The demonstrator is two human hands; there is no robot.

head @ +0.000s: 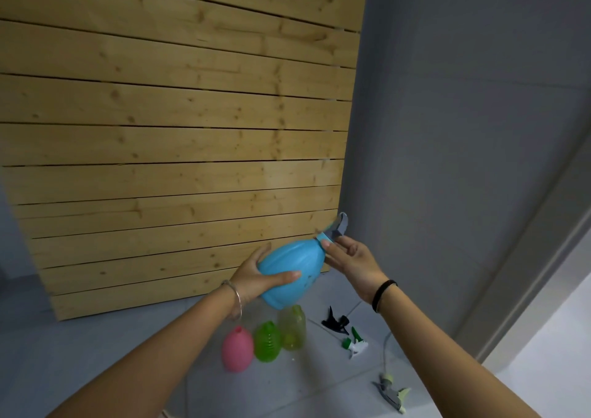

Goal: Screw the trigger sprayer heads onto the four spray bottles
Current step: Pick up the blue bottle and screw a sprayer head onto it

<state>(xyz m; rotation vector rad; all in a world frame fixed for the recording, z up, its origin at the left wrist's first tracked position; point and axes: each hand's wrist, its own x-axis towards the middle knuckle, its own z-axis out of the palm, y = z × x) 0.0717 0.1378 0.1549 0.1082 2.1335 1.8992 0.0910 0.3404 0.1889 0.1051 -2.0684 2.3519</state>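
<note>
I hold a blue spray bottle (289, 272) tilted in the air, its neck pointing up and right. My left hand (256, 278) grips its body. A grey and blue sprayer head (336, 229) sits on the neck, and the fingertips of my right hand (350, 259) touch its collar. On the floor below stand a pink bottle (237, 349), a green ribbed bottle (268, 342) and a yellow-green bottle (292, 328), all without heads. Loose heads lie to their right: a black one (335, 321), a green and white one (355, 344), and a grey one (391, 392) with a tube.
A slatted wooden panel (179, 136) leans against the grey wall (447, 129) behind the bottles. The floor is grey tile (96, 347). A door frame (543, 241) runs along the right.
</note>
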